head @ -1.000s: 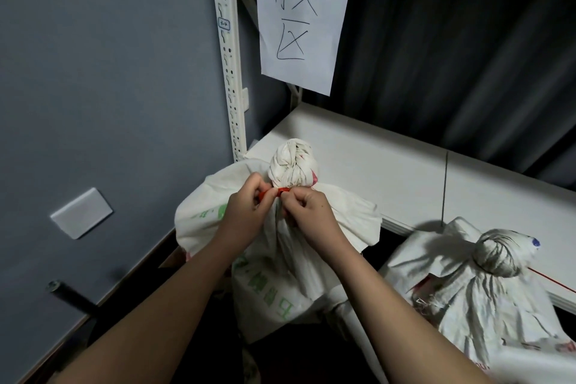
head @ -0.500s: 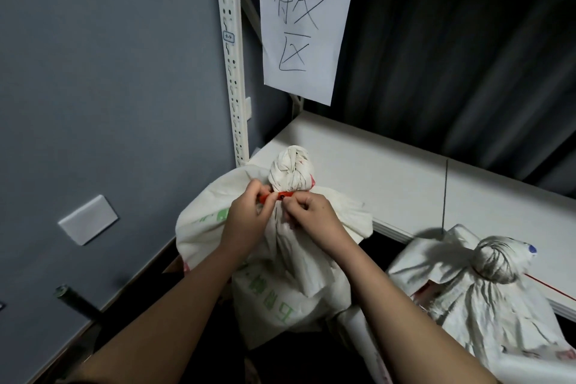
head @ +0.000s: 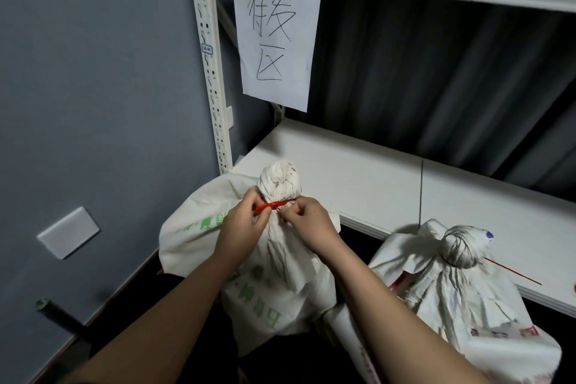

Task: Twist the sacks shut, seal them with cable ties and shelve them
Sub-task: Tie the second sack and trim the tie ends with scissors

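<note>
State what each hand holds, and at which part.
The left hand pinches the red cable tie at its free end. The right hand pinches at the twisted neck of the sack, by the tie; its exact hold is unclear.

Tie (head: 273, 206) partly behind fingers (head: 249, 203).

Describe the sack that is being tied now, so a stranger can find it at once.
Find the white shelf under the paper sign. Two white sacks stand in front of it; take the left sack, beside the grey wall. Unlike the right sack, it has green print, and the left hand and right hand pinch a red cable tie at its twisted neck.
</note>
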`<state>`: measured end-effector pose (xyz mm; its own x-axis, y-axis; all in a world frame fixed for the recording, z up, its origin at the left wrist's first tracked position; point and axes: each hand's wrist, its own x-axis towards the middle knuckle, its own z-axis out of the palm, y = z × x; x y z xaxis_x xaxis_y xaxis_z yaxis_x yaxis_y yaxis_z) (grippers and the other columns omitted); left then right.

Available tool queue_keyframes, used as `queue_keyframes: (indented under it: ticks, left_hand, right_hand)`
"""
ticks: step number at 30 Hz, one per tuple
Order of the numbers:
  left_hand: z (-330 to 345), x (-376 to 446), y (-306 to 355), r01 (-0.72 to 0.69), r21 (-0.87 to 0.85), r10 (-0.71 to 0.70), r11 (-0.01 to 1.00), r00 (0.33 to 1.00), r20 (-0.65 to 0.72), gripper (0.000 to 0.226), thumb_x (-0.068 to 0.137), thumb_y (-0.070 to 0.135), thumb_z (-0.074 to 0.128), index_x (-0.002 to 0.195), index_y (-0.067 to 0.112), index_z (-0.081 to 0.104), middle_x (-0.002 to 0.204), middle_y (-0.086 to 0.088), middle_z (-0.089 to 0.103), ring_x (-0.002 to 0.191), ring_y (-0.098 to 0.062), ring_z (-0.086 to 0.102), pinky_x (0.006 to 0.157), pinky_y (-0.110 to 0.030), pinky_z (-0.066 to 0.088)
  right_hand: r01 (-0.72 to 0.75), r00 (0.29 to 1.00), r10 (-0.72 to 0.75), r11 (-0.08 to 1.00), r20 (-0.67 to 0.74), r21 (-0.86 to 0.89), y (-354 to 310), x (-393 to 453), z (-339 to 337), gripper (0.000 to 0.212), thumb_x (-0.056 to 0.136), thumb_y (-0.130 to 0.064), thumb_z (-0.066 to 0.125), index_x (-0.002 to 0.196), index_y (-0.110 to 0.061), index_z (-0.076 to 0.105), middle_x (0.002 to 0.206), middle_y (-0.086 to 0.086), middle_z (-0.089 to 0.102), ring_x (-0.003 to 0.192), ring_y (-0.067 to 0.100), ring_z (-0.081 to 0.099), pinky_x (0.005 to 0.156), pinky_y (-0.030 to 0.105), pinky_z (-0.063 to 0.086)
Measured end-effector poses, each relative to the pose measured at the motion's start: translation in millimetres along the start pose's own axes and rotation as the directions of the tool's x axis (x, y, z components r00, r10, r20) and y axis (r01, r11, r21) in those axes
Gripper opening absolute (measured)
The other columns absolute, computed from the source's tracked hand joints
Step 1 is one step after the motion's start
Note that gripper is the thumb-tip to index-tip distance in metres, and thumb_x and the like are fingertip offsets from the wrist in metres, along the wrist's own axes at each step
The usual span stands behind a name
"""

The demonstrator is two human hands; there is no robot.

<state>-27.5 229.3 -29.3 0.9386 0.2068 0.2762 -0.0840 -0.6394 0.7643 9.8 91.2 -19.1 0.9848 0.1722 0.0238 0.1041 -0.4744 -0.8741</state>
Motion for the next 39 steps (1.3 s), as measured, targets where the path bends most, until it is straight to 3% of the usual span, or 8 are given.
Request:
queue_keyframes:
  ticks: [13,17,21,24,27,31,36,39]
  left_hand:
    - [5,11,-15,0.096,-0.215,-0.132,0.972,0.978,-0.160,0.021,0.088,0.013,0.065,0.076,0.018,0.048,0.072,0.008,0.059,0.068,-0.007,0.054,0.062,-0.019,0.041]
    - [3,14,-23,0.152,-0.234,-0.186,0.960,0.973,-0.133,0.027,0.088,0.012,0.063,0.072,0.024,0.045,0.072,0.003,0.058,0.068,-0.013,0.053,0.063,-0.026,0.042]
    - [2,18,-29,0.218,-0.221,-0.241,0.951,0.967,-0.087,0.017,0.087,0.010,0.064,0.078,0.012,0.049,0.078,-0.002,0.060,0.072,-0.015,0.054,0.064,-0.022,0.041]
    - [3,17,-29,0.244,-0.183,-0.263,0.952,0.961,-0.087,0.014,0.086,0.012,0.064,0.080,0.010,0.052,0.079,0.001,0.061,0.072,-0.015,0.054,0.062,-0.017,0.039]
    - [0,15,-27,0.266,-0.146,-0.276,0.953,0.960,-0.049,0.013,0.087,0.013,0.063,0.080,0.012,0.052,0.082,0.002,0.062,0.076,-0.015,0.055,0.062,-0.023,0.039]
    - [-3,11,-24,0.258,-0.071,-0.260,0.964,0.966,-0.013,0.006,0.087,0.012,0.061,0.087,0.012,0.055,0.091,-0.002,0.064,0.084,-0.018,0.057,0.071,-0.027,0.039]
    - [-8,6,-14,0.248,-0.063,-0.246,0.967,0.969,0.035,0.016,0.085,0.004,0.054,0.099,0.012,0.053,0.095,0.000,0.059,0.086,-0.016,0.054,0.068,-0.027,0.040]
    - [-11,8,-8,0.236,-0.105,-0.241,0.966,0.970,-0.035,0.014,0.088,0.006,0.051,0.099,0.014,0.052,0.098,0.000,0.060,0.089,-0.015,0.055,0.073,-0.027,0.040]
  right_hand:
    - [0.103,0.988,-0.114,0.989,0.105,0.102,2,26,14,0.035,0.090,-0.013,0.063,0.062,-0.014,0.042,0.095,0.023,0.056,0.095,0.029,0.056,0.084,0.033,0.041]
    - [0.084,0.982,-0.099,0.991,0.158,0.101,3,31,19,0.035,0.090,-0.013,0.063,0.060,-0.014,0.045,0.089,0.014,0.053,0.078,0.013,0.050,0.067,0.014,0.036]
    - [0.083,0.988,-0.090,0.995,0.124,0.057,8,29,24,0.031,0.087,-0.015,0.066,0.059,-0.005,0.055,0.080,0.014,0.057,0.074,0.013,0.050,0.069,0.023,0.037]
    - [0.100,0.990,-0.100,0.995,0.100,-0.001,8,25,26,0.028,0.086,-0.014,0.066,0.068,0.007,0.062,0.073,0.000,0.051,0.080,0.013,0.050,0.071,0.022,0.035]
    - [0.117,0.987,-0.107,0.990,0.118,-0.073,10,22,23,0.024,0.086,-0.016,0.065,0.068,-0.001,0.061,0.077,-0.001,0.052,0.086,0.011,0.048,0.073,0.023,0.033]
    - [0.039,0.996,-0.029,0.993,0.087,-0.114,18,25,22,0.024,0.082,-0.019,0.066,0.067,0.000,0.064,0.071,0.004,0.059,0.071,0.015,0.053,0.067,0.030,0.041]
    - [-0.011,0.996,0.021,0.994,0.089,-0.113,7,19,13,0.026,0.090,-0.014,0.051,0.070,-0.016,0.067,0.093,0.007,0.072,0.092,0.019,0.062,0.086,0.033,0.046]
    - [-0.079,0.996,0.081,0.994,0.022,-0.076,5,17,6,0.033,0.092,-0.019,0.046,0.065,-0.024,0.063,0.090,-0.002,0.073,0.092,0.019,0.064,0.090,0.033,0.047]
